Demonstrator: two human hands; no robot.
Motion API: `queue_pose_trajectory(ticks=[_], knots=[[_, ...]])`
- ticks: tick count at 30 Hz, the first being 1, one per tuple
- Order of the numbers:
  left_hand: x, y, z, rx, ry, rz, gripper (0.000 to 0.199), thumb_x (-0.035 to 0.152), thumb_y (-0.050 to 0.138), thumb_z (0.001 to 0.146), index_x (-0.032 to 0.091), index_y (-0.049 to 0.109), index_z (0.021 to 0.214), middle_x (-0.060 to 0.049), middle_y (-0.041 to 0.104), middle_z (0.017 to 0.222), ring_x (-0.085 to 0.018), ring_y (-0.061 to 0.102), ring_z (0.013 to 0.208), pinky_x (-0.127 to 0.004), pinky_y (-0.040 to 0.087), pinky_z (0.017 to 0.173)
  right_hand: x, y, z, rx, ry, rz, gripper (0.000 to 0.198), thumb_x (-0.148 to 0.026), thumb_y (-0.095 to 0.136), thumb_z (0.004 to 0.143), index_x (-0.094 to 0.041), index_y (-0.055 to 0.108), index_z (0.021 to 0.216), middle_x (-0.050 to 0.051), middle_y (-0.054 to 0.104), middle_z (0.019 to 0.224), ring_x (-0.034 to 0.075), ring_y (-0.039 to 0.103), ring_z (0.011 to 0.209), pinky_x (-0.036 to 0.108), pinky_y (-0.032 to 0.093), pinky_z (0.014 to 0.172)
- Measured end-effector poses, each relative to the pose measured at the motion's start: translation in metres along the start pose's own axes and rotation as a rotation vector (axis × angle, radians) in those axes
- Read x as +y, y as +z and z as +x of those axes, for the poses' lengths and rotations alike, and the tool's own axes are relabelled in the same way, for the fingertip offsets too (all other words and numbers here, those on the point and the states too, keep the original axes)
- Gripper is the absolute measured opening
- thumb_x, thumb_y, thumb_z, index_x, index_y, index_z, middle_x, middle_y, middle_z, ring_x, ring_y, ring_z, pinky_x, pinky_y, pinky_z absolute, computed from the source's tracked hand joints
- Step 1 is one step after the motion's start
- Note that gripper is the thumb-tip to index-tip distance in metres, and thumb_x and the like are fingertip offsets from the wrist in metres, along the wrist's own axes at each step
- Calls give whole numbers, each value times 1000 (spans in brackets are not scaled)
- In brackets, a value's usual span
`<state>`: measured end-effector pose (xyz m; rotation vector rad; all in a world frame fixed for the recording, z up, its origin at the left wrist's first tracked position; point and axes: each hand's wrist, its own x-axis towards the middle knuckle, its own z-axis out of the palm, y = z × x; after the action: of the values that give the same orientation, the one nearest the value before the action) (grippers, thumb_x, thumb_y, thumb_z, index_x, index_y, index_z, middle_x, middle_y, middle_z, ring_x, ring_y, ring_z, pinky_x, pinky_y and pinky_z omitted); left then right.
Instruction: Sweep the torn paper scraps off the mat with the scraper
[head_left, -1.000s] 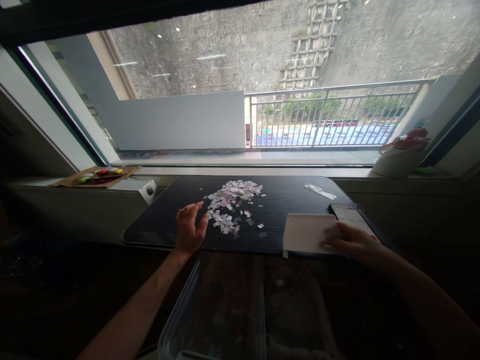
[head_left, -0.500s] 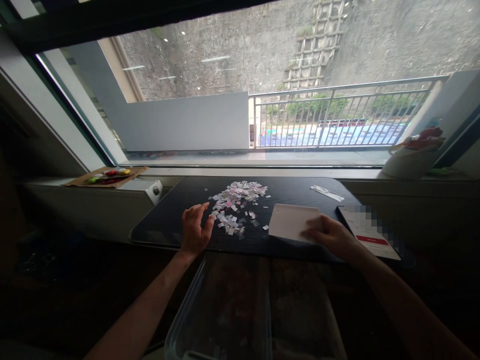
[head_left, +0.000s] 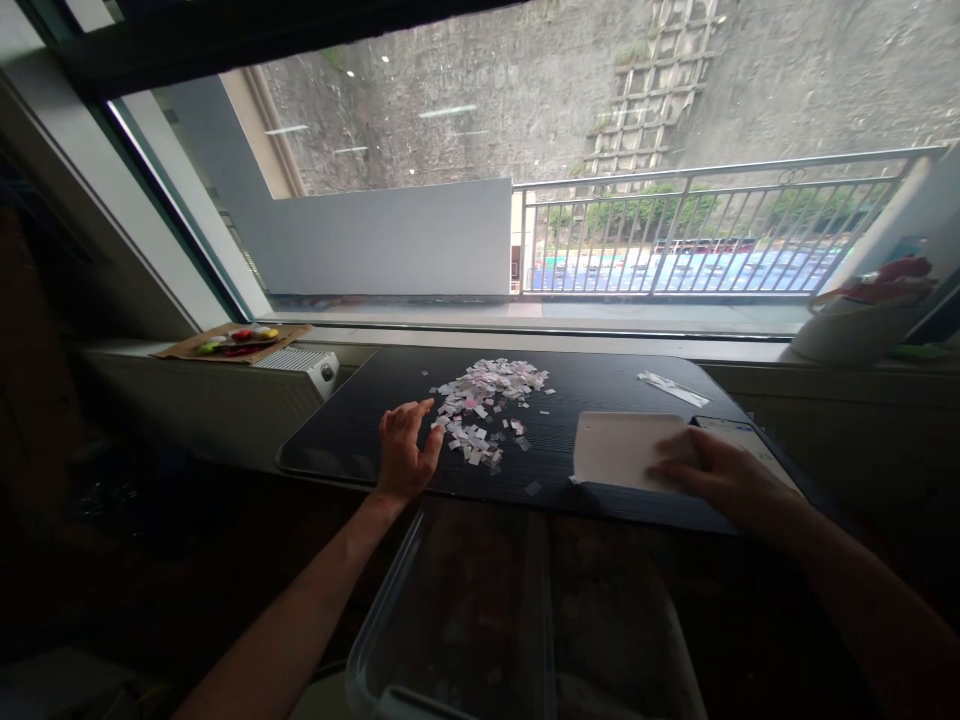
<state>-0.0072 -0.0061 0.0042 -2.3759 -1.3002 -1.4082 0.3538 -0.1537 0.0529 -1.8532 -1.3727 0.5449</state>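
Card (head_left: 615, 450), likely light and stiff, suits side-pinching: right hand (head_left: 697, 465) grips it near the bench's (head_left: 352, 420) front edge; left hand (head_left: 407, 447) half-open, empty.

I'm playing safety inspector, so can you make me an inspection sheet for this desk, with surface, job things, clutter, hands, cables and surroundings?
Surface: black tabletop.
Job things: heap of small pale pieces; white flat piece.
Clutter: white strips, back right; phone-like screen, partly hidden.
Hands: left hand open beside the heap; right hand, blurred, grips the white flat piece.
Cables: nothing seen.
Surroundings: window behind; clear container below the near edge.
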Motion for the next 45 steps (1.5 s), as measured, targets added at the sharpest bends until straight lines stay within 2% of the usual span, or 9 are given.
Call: queue_pose_trajectory(ticks=[4, 8, 11, 16, 25, 29, 32, 37, 45], knots=[[0, 0, 0, -7, -7, 13, 36, 36, 44, 89, 18, 57, 116, -10, 64, 105, -27, 56, 106, -48, 35, 103, 10, -5, -2, 42, 26, 45, 30, -47, 70, 64, -25, 66, 84, 2, 73, 76, 25, 68, 71, 34, 52, 64], [-2, 0, 0, -8, -2, 28, 35, 36, 44, 88, 19, 57, 117, -10, 64, 104, -27, 56, 106, -47, 35, 102, 20, 1, -3, -18, 85, 214, 30, -42, 69, 64, -25, 66, 88, 1, 75, 82, 24, 70, 78, 35, 54, 70], [-3, 0, 0, -6, 8, 33, 35, 37, 44, 89, 20, 56, 117, -10, 64, 104, -27, 57, 106, -47, 35, 102, 21, -2, -8, -101, 144, 307, 30, -42, 73, 61, -25, 67, 84, 1, 75, 83, 24, 70, 78, 35, 55, 70], [-4, 1, 0, -2, 22, 42, 35, 38, 44, 89, 20, 56, 117, -10, 64, 103, -27, 57, 105, -46, 37, 101, 17, -10, -13, -202, 163, 325, 29, -41, 77, 58, -24, 70, 80, 2, 76, 82, 25, 69, 79, 34, 55, 68], [-2, 0, 0, 4, 19, 24, 36, 37, 44, 89, 18, 57, 116, -11, 64, 104, -27, 56, 106, -46, 36, 101, 13, -7, -31, -219, 175, 368, 31, -43, 74, 61, -24, 68, 85, 3, 76, 85, 28, 71, 84, 39, 56, 74], [-1, 1, 0, 15, 27, 24, 35, 36, 44, 90, 17, 57, 116, -11, 64, 103, -27, 56, 105, -47, 35, 102, 7, 9, -26, -132, 125, 386, 36, -45, 75, 62, -25, 65, 90, 3, 75, 87, 28, 71, 86, 38, 56, 75], [-2, 2, -1, 18, 36, 21, 35, 36, 44, 90, 16, 56, 117, -11, 64, 103, -26, 56, 105, -47, 35, 102, -2, 29, -16, -49, 49, 326, 38, -48, 76, 61, -23, 64, 87, 3, 74, 83, 27, 70, 82, 37, 56, 74], [-2, 3, -3, 3, 13, 26, 34, 34, 45, 90, 18, 54, 119, -10, 64, 105, -26, 55, 107, -48, 33, 104, -18, 57, -23, -43, -1, 357, 29, -43, 72, 67, -22, 63, 85, 3, 73, 79, 24, 69, 73, 34, 56, 67], [1, 4, -3, 10, 1, 13, 34, 33, 45, 91, 17, 54, 119, -11, 63, 108, -26, 55, 110, -49, 31, 106, -16, 58, -42, 38, 61, 325, 30, -45, 69, 69, -22, 64, 88, 5, 75, 79, 27, 71, 74, 37, 57, 66]])
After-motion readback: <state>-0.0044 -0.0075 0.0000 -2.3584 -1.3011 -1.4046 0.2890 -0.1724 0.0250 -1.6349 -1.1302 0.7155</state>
